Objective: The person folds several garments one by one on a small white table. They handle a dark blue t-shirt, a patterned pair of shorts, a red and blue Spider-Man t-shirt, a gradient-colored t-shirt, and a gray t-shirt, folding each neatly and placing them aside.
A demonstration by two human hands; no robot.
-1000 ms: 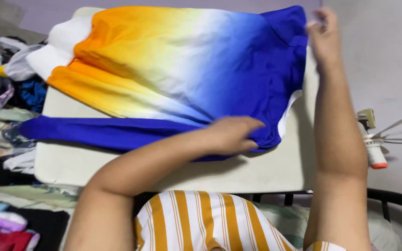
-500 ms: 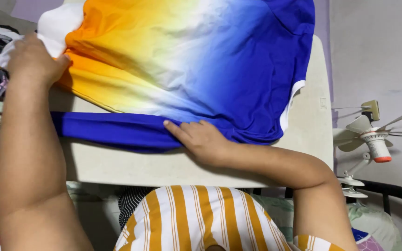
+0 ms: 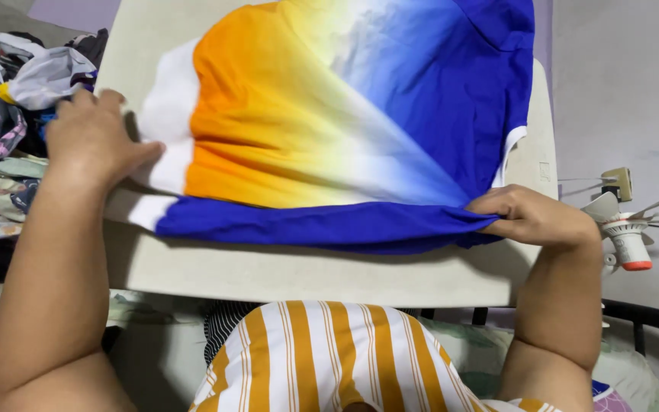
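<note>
- A shirt (image 3: 360, 130), graded from white through orange and yellow to blue, lay spread over a pale board (image 3: 306, 271), with its blue end toward the board's right edge and its white hem toward the left.
- A bare strip of board showed along the near edge below the shirt's blue sleeve (image 3: 314, 225), and another at the board's upper left corner.
- The shirt's top ran past the far edge of the view, so the board's far end could not be made out.
- The left hand (image 3: 93, 141) lay at the shirt's white hem, fingers curled and thumb pressed down on the cloth; how much it gripped could not be told.
- The right hand (image 3: 532, 217) was closed in a pinch on the blue fold near the shirt's right end, close to the board's right edge.
- Left of the board, close against its edge, sat a heap of clothes (image 3: 9, 130).
- Right of the board, a small fan (image 3: 627, 236) with an orange cap stood apart from it.
- The person's orange-striped top (image 3: 322, 358) showed below the board's near edge.
</note>
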